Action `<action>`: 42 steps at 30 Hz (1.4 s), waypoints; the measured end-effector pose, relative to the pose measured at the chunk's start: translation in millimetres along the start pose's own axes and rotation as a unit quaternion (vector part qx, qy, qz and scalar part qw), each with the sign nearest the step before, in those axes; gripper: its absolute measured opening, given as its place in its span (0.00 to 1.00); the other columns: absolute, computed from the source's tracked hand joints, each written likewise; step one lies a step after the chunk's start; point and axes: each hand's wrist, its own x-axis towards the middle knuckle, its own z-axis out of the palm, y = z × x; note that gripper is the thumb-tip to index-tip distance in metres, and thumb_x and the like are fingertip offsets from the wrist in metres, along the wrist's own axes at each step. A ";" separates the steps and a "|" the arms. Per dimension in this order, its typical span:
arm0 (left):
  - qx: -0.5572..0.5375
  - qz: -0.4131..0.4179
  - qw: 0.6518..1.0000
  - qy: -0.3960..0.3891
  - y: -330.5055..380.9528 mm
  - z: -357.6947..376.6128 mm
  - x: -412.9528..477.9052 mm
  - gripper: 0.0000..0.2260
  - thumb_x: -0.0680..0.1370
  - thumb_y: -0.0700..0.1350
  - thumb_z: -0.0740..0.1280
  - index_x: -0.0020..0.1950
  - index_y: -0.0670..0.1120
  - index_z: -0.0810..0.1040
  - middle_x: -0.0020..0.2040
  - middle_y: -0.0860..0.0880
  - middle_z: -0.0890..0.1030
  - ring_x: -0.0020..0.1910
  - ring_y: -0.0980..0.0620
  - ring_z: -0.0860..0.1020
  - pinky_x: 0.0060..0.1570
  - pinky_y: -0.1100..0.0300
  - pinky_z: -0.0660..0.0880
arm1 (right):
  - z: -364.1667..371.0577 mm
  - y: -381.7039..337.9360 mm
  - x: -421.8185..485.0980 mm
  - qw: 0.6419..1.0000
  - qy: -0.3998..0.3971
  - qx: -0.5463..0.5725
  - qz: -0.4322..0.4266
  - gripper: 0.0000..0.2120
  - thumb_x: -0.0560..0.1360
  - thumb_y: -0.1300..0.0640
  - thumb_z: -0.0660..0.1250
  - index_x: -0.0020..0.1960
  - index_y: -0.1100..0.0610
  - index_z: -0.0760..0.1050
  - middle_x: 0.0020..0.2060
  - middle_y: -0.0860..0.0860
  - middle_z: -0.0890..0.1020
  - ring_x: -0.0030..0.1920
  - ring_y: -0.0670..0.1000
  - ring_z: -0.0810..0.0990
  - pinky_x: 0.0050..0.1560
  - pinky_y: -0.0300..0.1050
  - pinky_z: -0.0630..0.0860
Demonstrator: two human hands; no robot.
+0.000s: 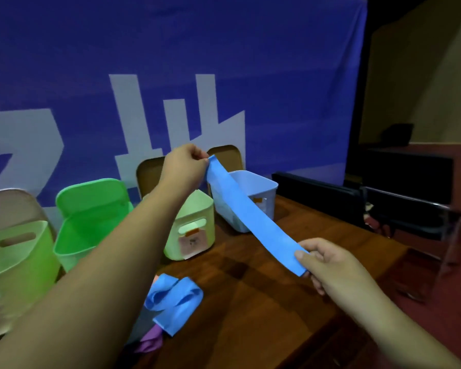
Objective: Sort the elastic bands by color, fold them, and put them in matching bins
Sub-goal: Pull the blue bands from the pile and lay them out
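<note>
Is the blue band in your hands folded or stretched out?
Stretched out: the blue band runs flat from left hand to right hand.

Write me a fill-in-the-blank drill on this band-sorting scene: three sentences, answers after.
The band stretched between the left hand and the right hand is ____. The band's higher end is pinched by the ____ hand. The blue bin stands to the ____ of the green bins.
Missing words: blue; left; right.
</note>
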 end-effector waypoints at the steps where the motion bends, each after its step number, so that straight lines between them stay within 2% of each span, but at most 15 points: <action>1: -0.010 -0.010 1.000 -0.014 1.1 15.8 -2.7 0.06 0.79 0.41 0.68 0.45 0.49 0.82 0.39 0.45 0.85 0.33 0.45 0.85 0.35 0.50 0.84 | -11.3 2.2 -2.8 1.000 0.012 -0.012 0.003 0.05 0.84 0.57 0.69 0.55 0.51 0.83 0.32 0.51 0.82 0.29 0.51 0.71 0.31 0.46 0.67; 5: -0.038 -0.055 0.996 -0.053 2.0 76.3 -15.6 0.08 0.81 0.36 0.66 0.46 0.46 0.83 0.43 0.42 0.86 0.30 0.47 0.86 0.32 0.56 0.84 | -47.6 16.5 -10.0 0.996 0.043 -0.058 0.043 0.03 0.82 0.57 0.70 0.53 0.52 0.83 0.31 0.52 0.84 0.26 0.50 0.73 0.29 0.44 0.68; 8: -0.011 -0.048 0.996 -0.072 -9.1 116.9 -24.2 0.09 0.80 0.37 0.67 0.45 0.49 0.83 0.41 0.45 0.87 0.33 0.47 0.87 0.44 0.49 0.87 | -65.9 29.4 -12.9 0.993 0.050 -0.083 0.072 0.02 0.81 0.56 0.71 0.53 0.52 0.83 0.32 0.52 0.85 0.25 0.47 0.76 0.30 0.44 0.70; 10: 0.019 -0.032 0.995 -0.088 -17.9 139.1 -30.5 0.08 0.79 0.38 0.67 0.46 0.49 0.83 0.37 0.48 0.87 0.33 0.49 0.87 0.48 0.49 0.86 | -75.5 38.1 -15.4 0.991 0.055 -0.092 0.083 0.02 0.81 0.55 0.71 0.53 0.51 0.83 0.33 0.51 0.86 0.25 0.43 0.76 0.33 0.44 0.70; 13: 0.027 -0.041 0.993 -0.104 -31.1 167.0 -37.3 0.07 0.79 0.37 0.68 0.46 0.48 0.83 0.37 0.46 0.87 0.34 0.48 0.87 0.47 0.48 0.86 | -85.9 49.7 -17.4 0.988 0.053 -0.104 0.101 0.03 0.81 0.51 0.71 0.53 0.47 0.82 0.37 0.50 0.88 0.26 0.40 0.77 0.36 0.45 0.69; 15: 0.034 -0.043 0.992 -0.110 -35.9 182.6 -41.1 0.07 0.79 0.37 0.69 0.47 0.46 0.85 0.39 0.45 0.86 0.36 0.45 0.87 0.43 0.46 0.86 | -89.9 54.8 -18.1 0.987 0.049 -0.112 0.108 0.04 0.80 0.50 0.72 0.54 0.47 0.82 0.37 0.49 0.88 0.27 0.39 0.78 0.36 0.44 0.69; 17: 0.048 -0.039 0.991 -0.117 -37.1 195.6 -45.6 0.06 0.81 0.37 0.68 0.49 0.45 0.84 0.41 0.45 0.85 0.35 0.46 0.86 0.40 0.46 0.86 | -92.0 57.9 -18.3 0.987 0.048 -0.112 0.107 0.04 0.80 0.51 0.72 0.54 0.47 0.82 0.36 0.49 0.88 0.27 0.38 0.79 0.36 0.43 0.69; 20: 0.085 -0.028 0.987 -0.133 -41.0 211.2 -48.9 0.05 0.82 0.38 0.68 0.52 0.47 0.82 0.47 0.46 0.84 0.40 0.46 0.86 0.44 0.47 0.86 | -93.6 61.0 -18.9 0.985 0.046 -0.128 0.104 0.04 0.79 0.51 0.73 0.54 0.47 0.82 0.35 0.48 0.88 0.28 0.39 0.79 0.37 0.42 0.71; 23: 0.111 -0.020 0.984 -0.140 -48.8 222.2 -50.9 0.07 0.80 0.36 0.71 0.54 0.47 0.83 0.48 0.47 0.84 0.44 0.45 0.85 0.46 0.46 0.86 | -94.1 63.4 -20.1 0.983 0.044 -0.146 0.102 0.03 0.79 0.51 0.72 0.53 0.46 0.82 0.35 0.47 0.87 0.29 0.39 0.79 0.31 0.38 0.74; 27: 0.126 -0.008 0.985 -0.116 -58.9 232.8 -53.3 0.08 0.80 0.36 0.66 0.50 0.47 0.84 0.44 0.46 0.84 0.42 0.45 0.85 0.49 0.47 0.85 | -92.3 69.9 -18.4 0.982 0.041 -0.148 0.108 0.04 0.79 0.51 0.72 0.54 0.46 0.81 0.35 0.46 0.87 0.30 0.44 0.78 0.27 0.37 0.72; 31: 0.118 0.008 0.989 -0.093 -66.4 239.3 -53.0 0.08 0.82 0.39 0.67 0.54 0.45 0.86 0.48 0.45 0.85 0.44 0.45 0.85 0.49 0.48 0.85 | -91.8 77.9 -12.8 0.980 0.053 -0.152 0.113 0.03 0.79 0.52 0.72 0.52 0.47 0.82 0.34 0.46 0.87 0.29 0.43 0.78 0.27 0.38 0.71; 34: 0.094 0.015 0.993 -0.076 -67.3 243.6 -56.6 0.07 0.81 0.40 0.67 0.53 0.46 0.85 0.47 0.45 0.85 0.43 0.45 0.85 0.47 0.48 0.85 | -93.4 81.8 -10.6 0.980 0.059 -0.153 0.114 0.04 0.79 0.53 0.70 0.52 0.47 0.82 0.35 0.47 0.88 0.29 0.46 0.79 0.26 0.40 0.73; 37: 0.093 0.010 0.992 -0.080 -69.6 248.4 -61.6 0.08 0.81 0.40 0.66 0.52 0.47 0.85 0.45 0.48 0.84 0.42 0.48 0.84 0.47 0.49 0.85 | -95.1 84.8 -10.3 0.978 0.070 -0.162 0.111 0.05 0.79 0.54 0.70 0.53 0.46 0.82 0.35 0.47 0.87 0.32 0.47 0.82 0.26 0.37 0.74; 39: 0.098 0.008 0.992 -0.081 -71.6 250.2 -63.4 0.10 0.80 0.39 0.64 0.52 0.47 0.86 0.45 0.48 0.83 0.44 0.46 0.84 0.48 0.49 0.84 | -95.0 86.7 -9.3 0.977 0.074 -0.165 0.111 0.05 0.79 0.55 0.70 0.53 0.46 0.82 0.34 0.47 0.87 0.34 0.44 0.84 0.27 0.35 0.74; 42: 0.114 0.007 0.990 -0.088 -73.9 251.1 -64.6 0.12 0.80 0.37 0.63 0.54 0.45 0.86 0.49 0.44 0.84 0.46 0.44 0.82 0.48 0.51 0.81 | -94.7 89.5 -8.4 0.979 0.083 -0.150 0.107 0.06 0.79 0.57 0.70 0.54 0.48 0.82 0.34 0.49 0.86 0.30 0.39 0.81 0.25 0.33 0.71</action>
